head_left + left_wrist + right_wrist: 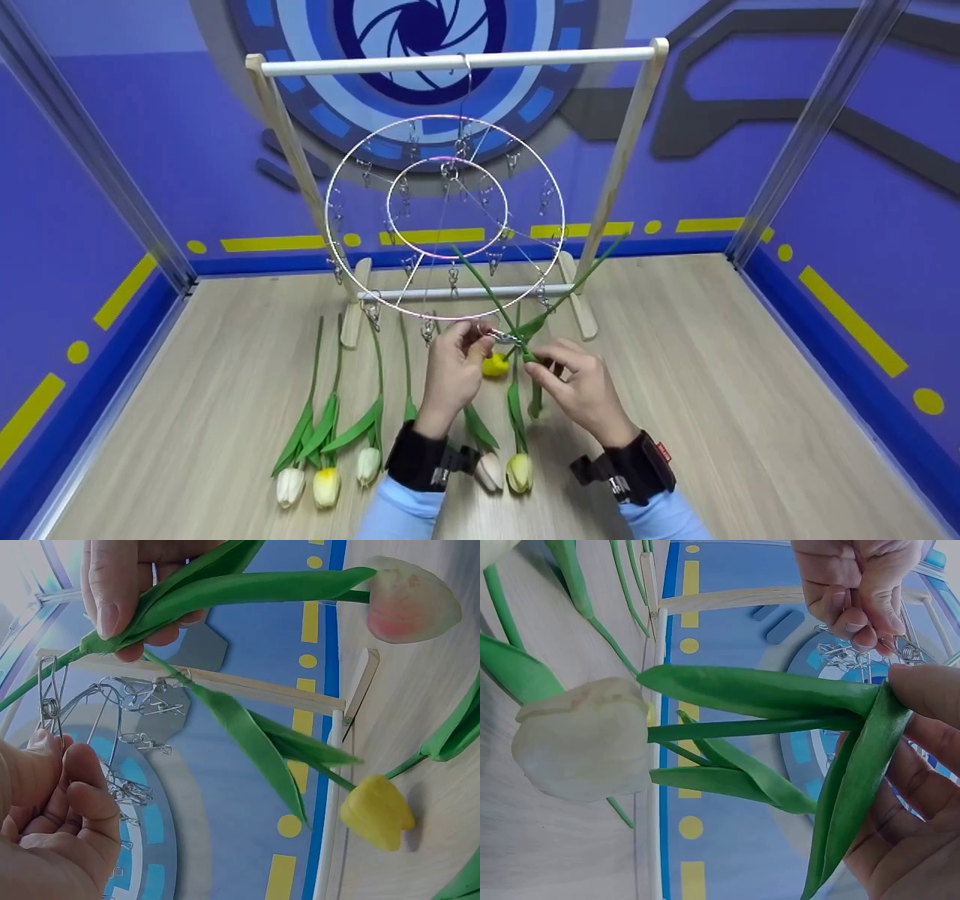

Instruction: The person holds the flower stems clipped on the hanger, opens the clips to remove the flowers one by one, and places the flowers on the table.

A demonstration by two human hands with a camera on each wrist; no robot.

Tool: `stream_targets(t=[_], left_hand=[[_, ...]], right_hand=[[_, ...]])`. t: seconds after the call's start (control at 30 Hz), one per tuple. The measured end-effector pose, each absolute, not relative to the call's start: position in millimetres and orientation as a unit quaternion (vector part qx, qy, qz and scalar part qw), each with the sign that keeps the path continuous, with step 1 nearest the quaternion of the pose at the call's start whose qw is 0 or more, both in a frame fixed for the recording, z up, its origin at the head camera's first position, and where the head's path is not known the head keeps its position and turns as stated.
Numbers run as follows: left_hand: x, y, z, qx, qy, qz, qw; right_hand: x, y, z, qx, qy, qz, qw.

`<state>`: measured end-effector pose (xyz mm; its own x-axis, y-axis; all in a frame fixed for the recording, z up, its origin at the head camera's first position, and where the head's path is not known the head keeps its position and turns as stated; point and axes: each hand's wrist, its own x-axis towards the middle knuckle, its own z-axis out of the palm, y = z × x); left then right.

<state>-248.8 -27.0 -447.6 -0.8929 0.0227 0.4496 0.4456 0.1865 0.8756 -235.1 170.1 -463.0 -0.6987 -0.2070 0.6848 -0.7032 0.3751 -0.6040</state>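
Note:
My left hand (456, 367) pinches a wire clip (50, 709) between thumb and fingers, below the front edge of the round wire hanger (328, 210). With thumb and fingertips, my right hand (577, 382) holds a white tulip tinged pink (412, 600) by its stem, where the leaves begin. The flower points down. Its green stem crosses the clip's jaws; whether they grip it I cannot tell. Beside it a yellow tulip (495, 366) hangs head down from the hanger, its stem slanting up to the right.
A wooden rack with a white top bar (450, 61) carries the hanger, which has several more clips. Several tulips lie on the wooden table (750, 420), among them a white one (290, 488) at left and a pale yellow one (519, 473). Blue printed walls (847, 187) enclose the table.

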Motion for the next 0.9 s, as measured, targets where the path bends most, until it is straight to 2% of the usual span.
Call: stream_targets(t=[0.9], left_hand=[[-248.4,-29.9,-443.9,-0.161,-0.758,-0.614,0.154]], right_hand=[[-234.0,176.8,-460.6,0.283,-0.791,0.481,0.252]])
